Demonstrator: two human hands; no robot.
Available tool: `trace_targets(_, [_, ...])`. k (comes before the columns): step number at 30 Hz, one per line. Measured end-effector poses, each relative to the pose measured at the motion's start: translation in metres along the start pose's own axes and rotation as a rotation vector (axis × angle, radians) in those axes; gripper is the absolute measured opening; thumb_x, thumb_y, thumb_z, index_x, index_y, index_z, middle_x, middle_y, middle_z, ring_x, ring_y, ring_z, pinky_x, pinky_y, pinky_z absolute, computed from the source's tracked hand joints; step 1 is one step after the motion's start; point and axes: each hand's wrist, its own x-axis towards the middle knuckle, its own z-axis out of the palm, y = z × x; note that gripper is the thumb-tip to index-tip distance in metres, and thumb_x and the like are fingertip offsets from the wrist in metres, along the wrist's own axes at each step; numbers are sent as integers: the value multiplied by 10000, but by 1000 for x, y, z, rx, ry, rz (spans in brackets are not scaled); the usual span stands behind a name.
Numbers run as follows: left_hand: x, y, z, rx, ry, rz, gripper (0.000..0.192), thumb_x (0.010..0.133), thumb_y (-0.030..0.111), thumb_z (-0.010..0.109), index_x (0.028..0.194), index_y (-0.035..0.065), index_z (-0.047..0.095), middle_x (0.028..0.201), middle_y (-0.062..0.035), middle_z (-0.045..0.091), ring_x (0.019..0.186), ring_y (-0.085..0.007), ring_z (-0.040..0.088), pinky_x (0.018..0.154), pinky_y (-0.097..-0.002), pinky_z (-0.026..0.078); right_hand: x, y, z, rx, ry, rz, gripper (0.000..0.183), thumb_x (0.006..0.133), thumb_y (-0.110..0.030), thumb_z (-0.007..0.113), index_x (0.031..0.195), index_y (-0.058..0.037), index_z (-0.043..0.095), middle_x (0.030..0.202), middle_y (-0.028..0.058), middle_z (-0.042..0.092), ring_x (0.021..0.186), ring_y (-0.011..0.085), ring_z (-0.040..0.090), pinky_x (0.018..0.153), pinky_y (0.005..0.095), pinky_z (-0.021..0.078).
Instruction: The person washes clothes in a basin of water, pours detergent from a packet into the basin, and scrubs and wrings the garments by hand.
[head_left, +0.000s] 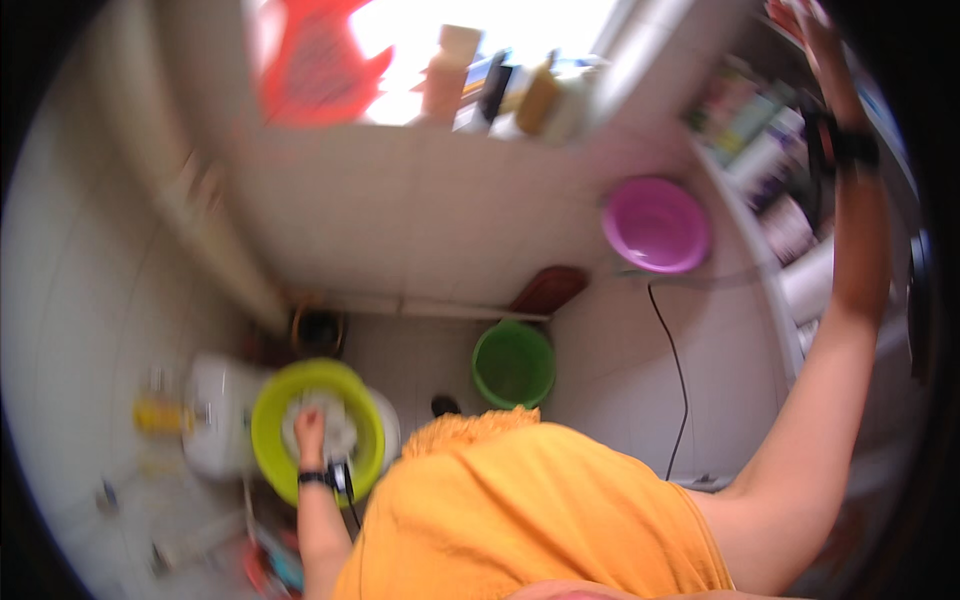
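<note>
My left hand (309, 426), a band on its wrist, is over a lime-green basin (268, 442). Whitish contents (341, 429), perhaps cloth or suds, fill the basin's middle. Its fingers look curled, but blur hides whether they grip anything. The basin rests on a white toilet (389, 420). At the upper right, my right arm is raised beside a shelf unit. My right hand (821, 45), also with a wrist band, reaches the picture's rim near a red item (784, 16). Whether it holds that item is unclear.
A green bucket (514, 365) stands on the floor by the wall. The pink basin (656, 225) hangs near a dark cable (679, 375). Bottles (538, 97) and a red bag (315, 67) line the windowsill. Several packages (765, 150) fill the shelves (739, 202).
</note>
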Motion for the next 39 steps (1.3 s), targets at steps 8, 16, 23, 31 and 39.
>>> trace_targets(8, [-67, -10, -15, 51, 25, -330, 402, 803, 209, 606, 1146, 9, 549, 1125, -192, 578, 1049, -330, 546, 866, -401, 444, -302, 47, 441, 269, -1116, 647, 274, 804, -60, 569, 1076, -32, 575, 746, 46, 555, 652, 99, 506, 572, 242, 435])
trace_targets(16, [-86, -65, -3, 142, 182, -587, 530, 826, 123, 536, 1313, -8, 375, 1317, -240, 399, 1223, -363, 377, 996, -406, 334, -535, 31, 699, 507, -1554, 133, 378, 710, -119, 595, 1077, -28, 592, 1026, 205, 591, 958, 360, 564, 843, 370, 448])
trace_targets(23, [-57, -106, 27, 212, 642, -544, 560, 720, 0, 566, 1255, -18, 402, 1248, -252, 428, 1185, -417, 370, 996, -469, 299, -574, 7, 790, 50, -1527, -128, 547, 702, -141, 633, 1220, -93, 465, 1302, 176, 381, 1171, 403, 369, 959, 443, 356])
trace_targets(31, [12, -132, 7, 251, 417, -680, 763, 672, 6, 604, 1369, 100, 306, 1327, -235, 344, 1124, -401, 433, 932, -380, 376, -607, 32, 815, 55, -1335, 86, 835, 620, -42, 698, 1319, -33, 242, 1313, 235, 294, 1189, 407, 337, 981, 463, 336])
trace_targets(39, [-13, -163, 16, -1395, 589, -604, 541, 701, 22, 432, 1240, -20, 464, 1009, -108, 591, 892, -182, 552, 775, -282, 435, -601, 21, 817, 47, -1263, 189, 626, 637, -129, 669, 1195, -20, 407, 1179, 241, 454, 1102, 412, 436, 933, 490, 344])
